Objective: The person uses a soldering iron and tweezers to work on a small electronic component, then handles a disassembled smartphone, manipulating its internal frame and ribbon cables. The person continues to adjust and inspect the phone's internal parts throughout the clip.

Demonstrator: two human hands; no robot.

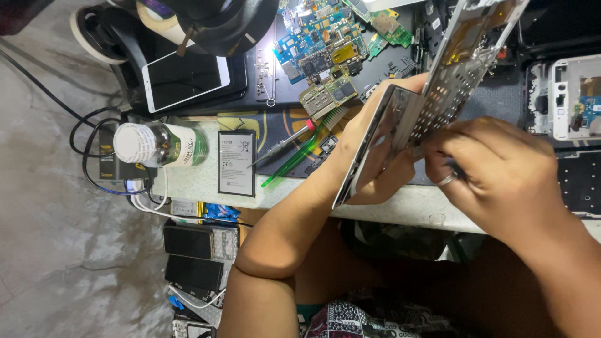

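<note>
Two hands are seen in the head view, both closed on an opened phone held above the near edge of the counter [206,181]. The left hand [369,156] is wrapped around the phone's screen half [375,134], which is tilted on edge with its lower corner just over the counter edge. The right hand [494,172], a ring on one finger, is curled at the seam where the perforated metal frame [457,69] fans up and away from the screen half; whether a tool is pinched in it cannot be told.

Left of the phone, a flat battery [236,163], a screwdriver [285,143], a green brush [300,153] and a white-capped bottle [159,144] lie on the counter; beyond the phone, loose circuit boards [325,50] are spread.

For the separation to go well, the screen half is best kept firmly supported along its edge, the frame eased apart evenly at the seam, and any ribbon between the halves spared from strain.
</note>
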